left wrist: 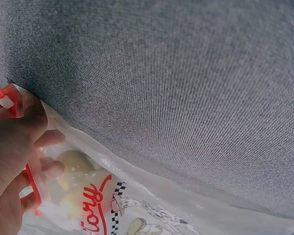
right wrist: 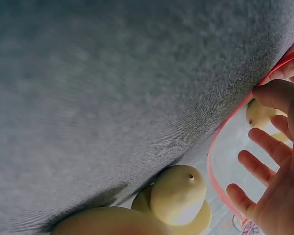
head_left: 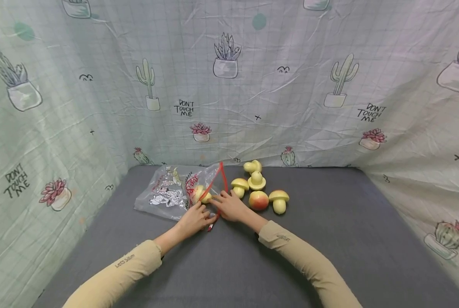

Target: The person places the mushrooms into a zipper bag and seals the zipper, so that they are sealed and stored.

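A clear zip bag with a red rim and cartoon print lies on the grey table. One yellow toy mushroom sits just inside its mouth. My left hand pinches the red rim at the near side; the left wrist view shows the bag and the mushroom through the plastic. My right hand lies at the bag's mouth with fingers spread and holds nothing. In the right wrist view its fingers reach over the rim toward the mushroom.
Right of the bag lie a red-yellow toy peach and several yellow toy mushrooms, one of them close to my right hand. A cactus-print cloth walls the table on three sides.
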Action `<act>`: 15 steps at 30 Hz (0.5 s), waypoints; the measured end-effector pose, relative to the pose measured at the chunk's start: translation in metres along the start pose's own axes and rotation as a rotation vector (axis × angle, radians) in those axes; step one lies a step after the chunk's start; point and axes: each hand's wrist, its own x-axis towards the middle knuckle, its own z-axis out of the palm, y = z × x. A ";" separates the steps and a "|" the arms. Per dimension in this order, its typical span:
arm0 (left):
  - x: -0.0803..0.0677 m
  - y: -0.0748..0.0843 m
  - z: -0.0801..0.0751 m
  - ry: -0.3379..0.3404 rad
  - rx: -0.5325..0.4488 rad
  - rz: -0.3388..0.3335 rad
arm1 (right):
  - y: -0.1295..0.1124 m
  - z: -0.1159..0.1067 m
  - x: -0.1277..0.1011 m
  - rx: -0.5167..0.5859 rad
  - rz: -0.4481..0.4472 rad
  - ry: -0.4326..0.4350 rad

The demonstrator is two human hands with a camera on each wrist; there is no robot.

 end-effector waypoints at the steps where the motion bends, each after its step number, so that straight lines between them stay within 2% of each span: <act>1: 0.000 0.000 0.000 -0.001 -0.001 0.002 | 0.000 0.000 0.001 0.004 0.002 -0.004; 10: 0.000 0.000 0.000 -0.043 -0.027 -0.004 | 0.000 0.000 0.012 -0.002 0.029 -0.030; 15: 0.000 0.000 0.000 -0.032 -0.043 -0.008 | 0.000 -0.001 0.017 -0.021 0.045 -0.059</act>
